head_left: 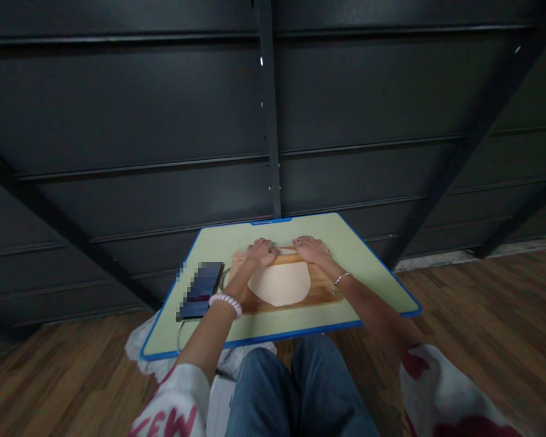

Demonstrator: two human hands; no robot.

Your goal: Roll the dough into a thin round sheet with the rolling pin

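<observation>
A flat round sheet of pale dough (pixel 279 284) lies on a wooden board (pixel 321 290) on a light green table with a blue rim (pixel 368 285). A wooden rolling pin (pixel 286 258) rests across the far edge of the dough. My left hand (pixel 261 251) presses on the pin's left end, fingers curled over it. My right hand (pixel 310 247) presses on its right end in the same way. A bead bracelet is on my left wrist and a thin bangle on my right.
A dark phone (pixel 201 289) lies on the table left of the board, with a cable beside it. A dark metal panelled wall stands right behind the table. Wooden floor surrounds it; white cloth (pixel 139 343) hangs under the table's left corner.
</observation>
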